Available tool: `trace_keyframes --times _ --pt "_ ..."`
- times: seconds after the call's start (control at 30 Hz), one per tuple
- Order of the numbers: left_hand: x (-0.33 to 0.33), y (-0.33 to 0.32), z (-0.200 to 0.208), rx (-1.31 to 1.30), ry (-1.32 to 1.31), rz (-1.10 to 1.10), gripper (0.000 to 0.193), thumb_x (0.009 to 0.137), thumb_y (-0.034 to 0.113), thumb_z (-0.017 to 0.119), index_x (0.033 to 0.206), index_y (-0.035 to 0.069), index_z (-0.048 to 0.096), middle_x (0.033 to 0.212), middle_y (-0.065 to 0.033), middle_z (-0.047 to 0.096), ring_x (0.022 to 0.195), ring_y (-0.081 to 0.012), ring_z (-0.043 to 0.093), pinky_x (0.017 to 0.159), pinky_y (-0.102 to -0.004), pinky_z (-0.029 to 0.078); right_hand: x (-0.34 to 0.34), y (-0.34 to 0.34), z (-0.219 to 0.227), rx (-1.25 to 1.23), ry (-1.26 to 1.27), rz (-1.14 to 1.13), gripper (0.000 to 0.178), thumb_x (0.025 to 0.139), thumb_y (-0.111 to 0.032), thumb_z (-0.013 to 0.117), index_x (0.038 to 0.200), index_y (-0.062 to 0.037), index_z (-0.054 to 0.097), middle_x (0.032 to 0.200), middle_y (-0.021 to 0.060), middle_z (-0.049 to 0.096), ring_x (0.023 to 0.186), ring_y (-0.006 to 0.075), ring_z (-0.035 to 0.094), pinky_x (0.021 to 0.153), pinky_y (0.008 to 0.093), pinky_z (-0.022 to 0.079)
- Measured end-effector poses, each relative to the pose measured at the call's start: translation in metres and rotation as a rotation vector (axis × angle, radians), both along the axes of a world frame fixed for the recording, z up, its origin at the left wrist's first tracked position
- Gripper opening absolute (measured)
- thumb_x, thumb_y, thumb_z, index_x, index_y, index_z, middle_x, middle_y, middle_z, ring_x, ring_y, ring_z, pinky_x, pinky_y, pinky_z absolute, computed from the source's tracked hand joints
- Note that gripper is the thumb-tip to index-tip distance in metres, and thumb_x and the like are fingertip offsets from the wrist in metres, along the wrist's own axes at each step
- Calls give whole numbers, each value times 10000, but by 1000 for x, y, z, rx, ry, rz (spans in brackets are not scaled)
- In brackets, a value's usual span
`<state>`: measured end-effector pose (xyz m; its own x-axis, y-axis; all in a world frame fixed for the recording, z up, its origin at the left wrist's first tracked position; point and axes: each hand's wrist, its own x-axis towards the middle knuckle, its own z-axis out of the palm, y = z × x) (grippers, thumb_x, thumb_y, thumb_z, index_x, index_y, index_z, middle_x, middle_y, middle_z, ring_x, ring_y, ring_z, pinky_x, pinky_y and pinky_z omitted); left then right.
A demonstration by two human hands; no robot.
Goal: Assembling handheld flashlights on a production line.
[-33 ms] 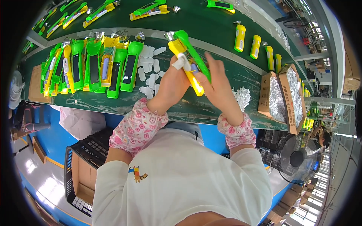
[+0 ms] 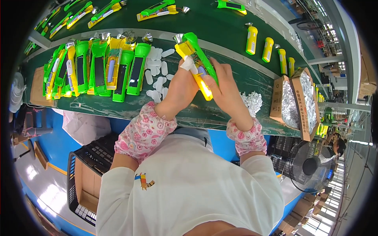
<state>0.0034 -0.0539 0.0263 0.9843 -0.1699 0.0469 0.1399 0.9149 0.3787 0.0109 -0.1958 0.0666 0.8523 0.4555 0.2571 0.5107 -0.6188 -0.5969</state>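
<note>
Both of my hands hold one yellow and green flashlight [image 2: 193, 50] above the green worktable [image 2: 118, 108]. My left hand [image 2: 180, 89] grips its lower left side, and the thumb is wrapped in white tape. On the right side, the fingers of my right hand [image 2: 225, 87] lie along the green half. The flashlight's silver reflector end points away from me.
A row of green and yellow flashlight halves [image 2: 98, 67] lies at the left, with white oval pieces [image 2: 157, 74] beside it. Small clear parts [image 2: 252, 100] and cardboard boxes of silver reflectors [image 2: 293, 102] sit at the right. Yellow flashlights [image 2: 252, 39] stand on the belt. A black crate [image 2: 75, 173] and a fan [image 2: 311, 165] are below.
</note>
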Motion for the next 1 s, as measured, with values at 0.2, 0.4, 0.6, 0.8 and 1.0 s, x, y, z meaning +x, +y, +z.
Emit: trace_keyframes --times 0.2,0.4,0.6,0.8,1.0 --pt "5 2 8 98 179 236 297 987 235 433 1228 71 379 1075 -68 487 981 -176 522 871 -382 469 4 0 -7 108 -61 8 423 976 -229 471 1295 48 458 1110 226 488 968 357 558 846 388 458" --pt "4 6 10 57 275 252 267 976 193 432 1190 35 410 1029 -71 509 921 -168 544 825 -356 488 1 4 -10 253 5 39 375 978 -192 446 1280 24 498 1031 203 538 925 325 561 826 368 450" --pt "8 4 -4 272 251 299 218 953 160 394 1105 50 505 994 -73 572 917 -191 563 858 -368 466 -13 20 -10 197 8 -44 387 988 -214 418 1297 2 508 1044 166 526 942 263 548 842 323 430" --pt "6 3 -2 -10 132 203 247 989 260 420 1144 74 475 1043 -73 572 1055 -224 571 904 -396 470 -19 28 -18 77 -104 -103 446 929 -163 522 1368 -97 477 1049 171 467 873 290 578 725 350 492" --pt "17 27 -2 323 165 176 277 951 163 538 1147 -23 475 1057 -124 593 1044 -231 585 836 -361 503 -17 18 -27 -143 -140 -25 543 869 -162 610 1390 -151 455 1086 168 458 755 296 609 602 370 539"
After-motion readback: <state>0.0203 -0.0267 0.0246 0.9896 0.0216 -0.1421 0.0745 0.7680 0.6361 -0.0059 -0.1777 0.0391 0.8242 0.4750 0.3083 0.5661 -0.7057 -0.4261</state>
